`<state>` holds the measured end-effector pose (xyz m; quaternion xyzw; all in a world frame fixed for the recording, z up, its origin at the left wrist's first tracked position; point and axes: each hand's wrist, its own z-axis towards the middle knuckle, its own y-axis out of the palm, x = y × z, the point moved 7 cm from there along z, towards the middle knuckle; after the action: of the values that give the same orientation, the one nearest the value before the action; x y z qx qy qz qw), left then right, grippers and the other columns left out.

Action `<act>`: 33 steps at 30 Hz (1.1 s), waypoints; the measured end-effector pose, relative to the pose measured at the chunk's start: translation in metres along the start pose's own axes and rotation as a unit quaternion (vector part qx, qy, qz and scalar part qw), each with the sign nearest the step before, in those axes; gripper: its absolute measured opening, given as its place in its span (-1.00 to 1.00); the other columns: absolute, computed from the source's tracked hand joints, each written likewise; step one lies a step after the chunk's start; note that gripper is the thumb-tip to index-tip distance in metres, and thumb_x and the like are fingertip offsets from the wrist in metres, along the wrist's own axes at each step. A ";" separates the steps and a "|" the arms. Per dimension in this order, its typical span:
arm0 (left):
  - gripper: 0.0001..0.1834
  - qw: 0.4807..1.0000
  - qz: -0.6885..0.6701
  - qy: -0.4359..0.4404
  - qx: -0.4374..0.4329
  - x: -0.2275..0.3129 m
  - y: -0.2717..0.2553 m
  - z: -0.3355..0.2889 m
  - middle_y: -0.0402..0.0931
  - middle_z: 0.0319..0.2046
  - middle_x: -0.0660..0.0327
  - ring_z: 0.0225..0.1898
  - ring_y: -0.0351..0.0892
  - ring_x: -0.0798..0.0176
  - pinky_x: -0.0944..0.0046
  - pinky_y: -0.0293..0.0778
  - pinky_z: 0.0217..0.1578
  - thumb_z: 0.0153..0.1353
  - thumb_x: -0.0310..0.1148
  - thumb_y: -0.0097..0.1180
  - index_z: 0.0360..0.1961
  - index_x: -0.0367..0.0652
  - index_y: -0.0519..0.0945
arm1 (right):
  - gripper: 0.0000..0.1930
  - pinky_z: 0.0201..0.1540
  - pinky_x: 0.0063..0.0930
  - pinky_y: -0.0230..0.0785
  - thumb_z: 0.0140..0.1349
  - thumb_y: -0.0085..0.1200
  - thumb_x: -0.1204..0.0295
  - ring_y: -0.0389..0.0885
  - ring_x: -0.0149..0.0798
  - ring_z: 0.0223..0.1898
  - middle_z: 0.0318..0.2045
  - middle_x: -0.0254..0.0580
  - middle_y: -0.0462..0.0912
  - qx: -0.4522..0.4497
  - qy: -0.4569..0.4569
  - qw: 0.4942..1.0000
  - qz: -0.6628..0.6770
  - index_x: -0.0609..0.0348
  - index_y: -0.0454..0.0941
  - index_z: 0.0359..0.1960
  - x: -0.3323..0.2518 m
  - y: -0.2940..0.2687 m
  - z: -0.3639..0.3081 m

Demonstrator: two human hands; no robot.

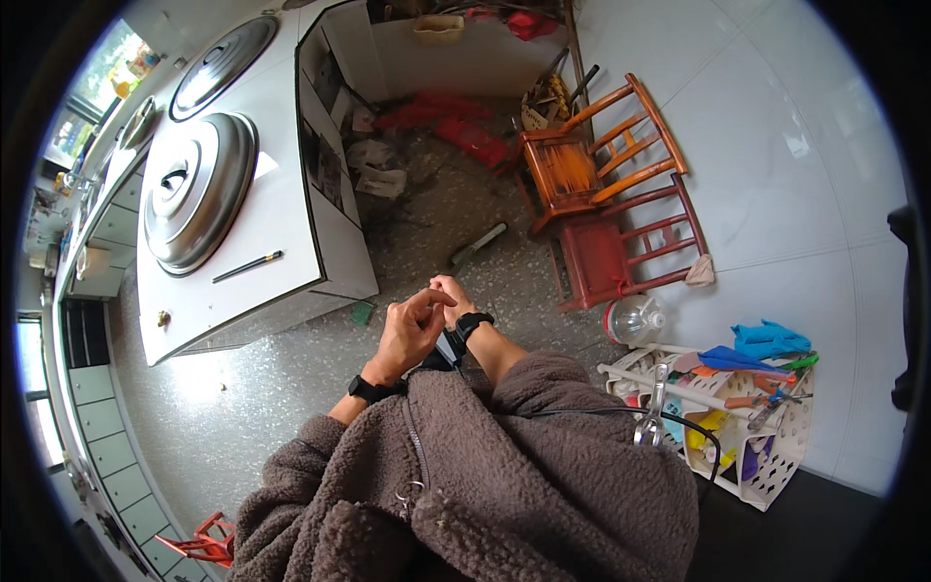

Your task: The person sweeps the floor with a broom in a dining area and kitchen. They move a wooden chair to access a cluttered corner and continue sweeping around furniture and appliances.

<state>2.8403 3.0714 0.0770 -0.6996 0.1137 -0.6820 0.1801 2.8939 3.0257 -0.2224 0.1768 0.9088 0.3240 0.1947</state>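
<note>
My left hand (413, 328) and my right hand (453, 298) are close together in front of my chest, overlapping in this view. The left hand's fingers are bent, its index finger curling toward the right hand. Partly hidden behind it, the right hand has its fingers folded in; whether either holds anything small does not show. A black wrist strap (471, 324) sits on my right wrist and another black strap (372, 390) on my left. Just below the hands, a dark object with a pale face (446, 349) lies against my brown fleece jacket (485, 441).
To the left stands a white-topped stove (276, 228) with large metal lids (199, 194) and chopsticks (247, 266). Wooden chairs (606, 254) line the right wall, beside a clear plastic bottle (633, 319) and a white rack (776, 475). A stick-like piece (478, 243) lies on the speckled floor.
</note>
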 end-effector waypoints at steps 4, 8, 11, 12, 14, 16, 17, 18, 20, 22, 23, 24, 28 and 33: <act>-0.87 0.987 -0.155 -0.009 0.041 -0.013 -0.030 0.039 0.34 -0.70 0.47 -0.67 0.13 0.65 0.50 -0.02 -0.66 0.24 -0.55 -0.04 -0.28 -0.30 0.56 | -0.81 -0.71 -0.52 0.04 0.12 -0.11 0.42 0.16 -0.37 -0.70 -0.71 -0.28 0.24 0.065 -0.004 0.998 -0.014 0.08 0.29 -0.64 -0.016 0.016 0.010; -0.85 0.970 -0.228 -0.082 0.036 -0.052 -0.048 0.080 0.34 -0.67 0.49 -0.65 0.15 0.66 0.52 0.02 -0.65 0.27 -0.52 -0.06 -0.27 -0.30 0.56 | -0.84 -0.71 -0.56 0.08 0.20 -0.14 0.38 0.19 -0.38 -0.71 -0.65 -0.28 0.29 0.197 0.071 0.977 -0.045 0.08 0.29 -0.53 -0.022 -0.004 0.023; -0.85 0.971 -0.195 -0.135 0.026 -0.077 -0.046 0.106 0.37 -0.66 0.45 -0.63 0.18 0.65 0.52 0.06 -0.64 0.25 -0.54 -0.06 -0.29 -0.31 0.57 | -0.86 -0.75 -0.55 0.00 0.21 -0.15 0.37 0.18 -0.36 -0.75 -0.68 -0.22 0.30 0.228 0.108 0.965 -0.074 0.11 0.31 -0.48 -0.023 -0.011 0.050; -0.85 0.975 -0.188 -0.117 0.031 -0.078 -0.045 0.115 0.38 -0.65 0.45 -0.62 0.20 0.64 0.52 0.08 -0.64 0.25 -0.54 -0.07 -0.29 -0.31 0.57 | -0.86 -0.75 -0.55 -0.01 0.21 -0.15 0.37 0.17 -0.36 -0.77 -0.70 -0.24 0.29 0.234 0.130 0.959 -0.091 0.10 0.31 -0.48 -0.027 -0.012 0.059; -0.85 0.977 -0.176 -0.110 0.053 -0.084 -0.047 0.139 0.40 -0.65 0.44 -0.61 0.23 0.64 0.52 0.11 -0.63 0.24 -0.56 -0.07 -0.29 -0.31 0.57 | -0.87 -0.75 -0.55 -0.01 0.19 -0.13 0.39 0.17 -0.36 -0.78 -0.71 -0.26 0.28 0.179 0.101 0.974 -0.090 0.10 0.31 -0.50 -0.047 -0.002 0.080; -0.85 0.962 -0.223 -0.092 0.127 -0.087 -0.049 0.166 0.42 -0.64 0.43 -0.59 0.26 0.64 0.52 0.15 -0.62 0.22 -0.60 -0.08 -0.30 -0.31 0.57 | -0.87 -0.75 -0.55 0.01 0.13 -0.09 0.39 0.19 -0.36 -0.78 -0.73 -0.30 0.27 0.068 0.069 0.991 -0.089 0.08 0.32 -0.54 -0.068 0.022 0.099; -0.86 0.974 -0.160 -0.094 0.131 -0.086 -0.058 0.175 0.43 -0.63 0.43 -0.60 0.26 0.64 0.52 0.13 -0.63 0.22 -0.60 -0.06 -0.30 -0.30 0.57 | -0.85 -0.76 -0.54 0.03 0.10 -0.08 0.36 0.19 -0.37 -0.78 -0.73 -0.31 0.26 0.151 0.112 0.979 -0.079 0.06 0.32 -0.59 -0.079 0.034 0.120; -0.87 0.975 -0.152 -0.096 0.134 -0.084 -0.062 0.187 0.41 -0.65 0.43 -0.61 0.24 0.64 0.52 0.11 -0.64 0.22 -0.60 -0.05 -0.31 -0.30 0.57 | -0.85 -0.77 -0.54 0.03 0.08 -0.06 0.36 0.20 -0.36 -0.79 -0.73 -0.31 0.26 0.132 0.098 0.979 -0.117 0.08 0.33 -0.59 -0.097 0.055 0.138; -0.88 0.981 -0.104 -0.084 0.142 -0.077 -0.067 0.206 0.35 -0.70 0.43 -0.64 0.20 0.65 0.51 0.06 -0.65 0.21 -0.60 -0.03 -0.32 -0.30 0.57 | -0.83 -0.80 -0.51 0.04 0.04 -0.05 0.36 0.23 -0.33 -0.80 -0.75 -0.26 0.31 0.082 0.045 0.985 -0.143 0.13 0.36 -0.63 -0.126 0.093 0.161; -0.89 0.982 -0.057 -0.081 0.159 -0.068 -0.069 0.219 0.24 -0.76 0.42 -0.68 0.12 0.63 0.48 0.01 -0.67 0.18 -0.62 0.00 -0.34 -0.29 0.58 | -0.75 -0.78 -0.42 0.12 -0.01 0.00 0.37 0.33 -0.28 -0.76 -0.76 -0.18 0.37 0.035 0.012 0.969 -0.245 0.15 0.33 -0.77 -0.162 0.135 0.178; -0.88 0.979 -0.032 -0.058 0.191 -0.061 -0.077 0.221 0.24 -0.76 0.44 -0.68 0.11 0.63 0.48 0.00 -0.67 0.18 -0.63 0.00 -0.34 -0.28 0.58 | -0.76 -0.71 -0.42 0.23 0.02 0.04 0.40 0.37 -0.28 -0.72 -0.73 -0.21 0.39 0.019 -0.039 0.973 -0.225 0.17 0.35 -0.73 -0.176 0.160 0.181; -0.88 0.974 -0.001 -0.040 0.222 -0.054 -0.085 0.221 0.23 -0.76 0.45 -0.68 0.10 0.64 0.49 0.00 -0.67 0.18 -0.63 -0.01 -0.35 -0.28 0.58 | -0.79 -0.45 -0.42 0.38 0.07 0.07 0.45 0.41 -0.34 -0.61 -0.67 -0.28 0.40 -0.018 -0.036 0.983 -0.177 0.13 0.38 -0.69 -0.183 0.188 0.181; -0.87 0.918 -0.059 -0.029 0.390 -0.033 -0.139 0.194 0.25 -0.72 0.48 -0.66 0.14 0.62 0.52 0.05 -0.63 0.18 -0.66 -0.04 -0.34 -0.27 0.56 | -0.75 -0.53 -0.53 0.37 0.12 0.18 0.23 0.51 -0.40 -0.58 -0.63 -0.33 0.50 -0.144 -0.045 0.957 -0.247 0.08 0.45 -0.56 -0.192 0.290 0.144; -0.85 0.817 -0.212 0.097 0.528 0.018 -0.208 0.108 0.13 -0.74 0.43 -0.65 0.03 0.51 0.44 0.05 -0.56 0.21 -0.65 -0.19 -0.39 -0.24 0.43 | -0.81 -0.64 -0.67 0.26 0.14 0.17 0.24 0.52 -0.48 -0.61 -0.56 -0.22 0.65 -0.288 0.042 0.951 -0.100 0.00 0.49 -0.51 -0.143 0.362 0.094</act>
<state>2.9304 3.2640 0.1774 -0.4344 -0.3985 -0.7228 0.3606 3.1315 3.2741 -0.0179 0.0080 0.7970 0.5582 0.2305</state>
